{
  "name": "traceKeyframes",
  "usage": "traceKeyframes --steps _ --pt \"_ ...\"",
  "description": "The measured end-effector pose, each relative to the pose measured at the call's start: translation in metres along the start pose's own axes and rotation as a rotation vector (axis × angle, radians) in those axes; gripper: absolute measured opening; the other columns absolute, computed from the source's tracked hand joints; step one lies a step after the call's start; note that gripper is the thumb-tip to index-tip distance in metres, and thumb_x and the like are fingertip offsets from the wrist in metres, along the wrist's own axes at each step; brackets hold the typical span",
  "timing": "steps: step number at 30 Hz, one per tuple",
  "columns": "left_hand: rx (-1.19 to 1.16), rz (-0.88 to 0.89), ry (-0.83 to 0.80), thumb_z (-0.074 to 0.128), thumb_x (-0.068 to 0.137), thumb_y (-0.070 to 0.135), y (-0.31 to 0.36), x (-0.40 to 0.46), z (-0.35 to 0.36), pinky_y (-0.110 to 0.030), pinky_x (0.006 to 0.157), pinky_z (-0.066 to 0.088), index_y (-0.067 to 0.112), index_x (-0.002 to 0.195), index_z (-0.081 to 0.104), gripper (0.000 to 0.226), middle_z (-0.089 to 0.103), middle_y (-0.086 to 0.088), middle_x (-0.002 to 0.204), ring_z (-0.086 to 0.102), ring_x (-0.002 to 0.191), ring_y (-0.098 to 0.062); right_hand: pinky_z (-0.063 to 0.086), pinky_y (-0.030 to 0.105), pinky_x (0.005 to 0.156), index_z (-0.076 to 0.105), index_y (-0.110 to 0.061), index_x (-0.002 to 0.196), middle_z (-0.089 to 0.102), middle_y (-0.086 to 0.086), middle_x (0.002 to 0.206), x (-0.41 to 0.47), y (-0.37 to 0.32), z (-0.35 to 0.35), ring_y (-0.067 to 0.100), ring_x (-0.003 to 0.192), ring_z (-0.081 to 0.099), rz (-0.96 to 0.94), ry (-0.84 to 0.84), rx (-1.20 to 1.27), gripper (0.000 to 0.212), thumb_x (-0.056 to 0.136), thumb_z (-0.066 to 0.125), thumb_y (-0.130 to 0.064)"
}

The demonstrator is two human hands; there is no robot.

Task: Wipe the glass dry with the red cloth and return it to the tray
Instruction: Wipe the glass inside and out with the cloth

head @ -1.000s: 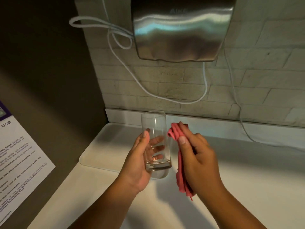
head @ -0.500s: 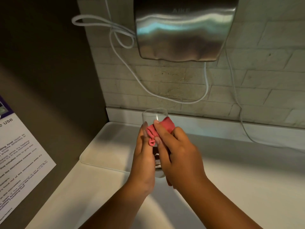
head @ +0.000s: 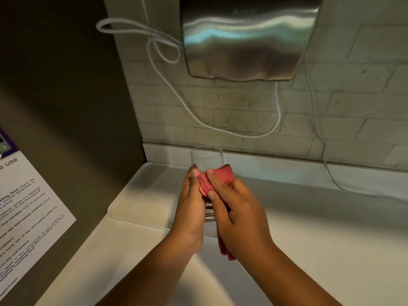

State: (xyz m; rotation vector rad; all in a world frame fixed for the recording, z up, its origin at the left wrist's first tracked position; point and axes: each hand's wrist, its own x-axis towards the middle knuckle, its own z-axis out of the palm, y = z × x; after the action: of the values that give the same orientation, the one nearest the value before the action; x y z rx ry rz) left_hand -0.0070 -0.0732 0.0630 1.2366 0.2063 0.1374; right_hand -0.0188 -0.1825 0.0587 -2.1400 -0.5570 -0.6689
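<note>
A clear tall glass (head: pixel 206 157) stands upright between my hands above the white counter, only its rim and a bit of its base showing. My left hand (head: pixel 191 208) grips its left side. My right hand (head: pixel 237 214) presses the red cloth (head: pixel 217 177) against the glass's near and right side; a tail of cloth hangs below my palm. The white tray (head: pixel 141 195) lies on the counter behind and to the left of the glass.
A steel hand dryer (head: pixel 247 38) hangs on the brick wall above, with white cables (head: pixel 198 115) looping down to the counter at right. A dark panel with a printed notice (head: pixel 26 215) bounds the left side.
My right hand has brought the red cloth from beside the glass onto its surface, wrapping the near side. Both hands and glass stay at about the same spot.
</note>
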Motion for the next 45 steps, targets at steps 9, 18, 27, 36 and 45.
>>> traceKeyframes --steps 9,18,27,36,45 --pt "0.105 0.060 -0.105 0.047 0.080 0.078 -0.020 -0.022 0.010 -0.045 0.084 0.065 0.062 0.141 0.048 0.063 0.074 -0.003 0.123 0.077 0.103 -0.024 0.048 0.013 0.079 0.061 -0.037 0.137 0.069 -0.006 0.117 0.051 0.015 -0.021 0.003 0.097 0.065 0.195 0.158 0.102 0.036 0.102 0.052 -0.035" --pt "0.014 0.057 -0.005 0.048 0.086 0.073 0.006 0.001 0.006 -0.044 0.095 0.059 0.046 0.143 0.055 0.063 0.074 -0.002 0.131 0.071 0.118 -0.023 0.048 0.011 0.072 0.052 -0.057 0.131 0.064 -0.007 0.101 0.012 0.005 -0.006 0.002 0.090 0.063 0.200 0.073 0.262 0.035 0.101 0.048 -0.040" --pt "0.052 -0.032 -0.094 0.045 0.088 0.072 -0.005 -0.013 0.005 -0.044 0.070 0.066 0.052 0.131 0.062 0.051 0.081 0.004 0.110 0.080 0.095 -0.017 0.055 0.026 0.072 0.057 -0.042 0.139 0.066 -0.004 0.120 0.032 0.002 -0.012 0.012 0.094 0.065 0.049 0.087 -0.096 0.038 0.101 0.052 -0.037" --pt "-0.192 -0.147 -0.267 0.091 0.056 0.065 0.003 -0.011 -0.002 -0.045 0.075 0.064 0.044 0.137 0.063 0.089 0.079 -0.008 0.123 0.078 0.105 -0.030 0.043 0.002 0.085 0.064 -0.050 0.125 0.068 -0.033 0.112 0.049 0.008 -0.020 -0.016 0.109 0.059 0.349 0.138 0.558 0.030 0.102 0.055 -0.031" --pt "-0.145 -0.152 -0.258 0.067 0.086 0.063 0.001 -0.008 -0.006 -0.040 0.085 0.062 0.032 0.142 0.062 0.064 0.072 -0.013 0.135 0.071 0.121 -0.030 0.050 0.013 0.073 0.039 -0.047 0.149 0.058 -0.015 0.120 0.002 -0.002 -0.009 0.002 0.095 0.058 0.057 0.016 -0.058 0.048 0.101 0.037 -0.049"
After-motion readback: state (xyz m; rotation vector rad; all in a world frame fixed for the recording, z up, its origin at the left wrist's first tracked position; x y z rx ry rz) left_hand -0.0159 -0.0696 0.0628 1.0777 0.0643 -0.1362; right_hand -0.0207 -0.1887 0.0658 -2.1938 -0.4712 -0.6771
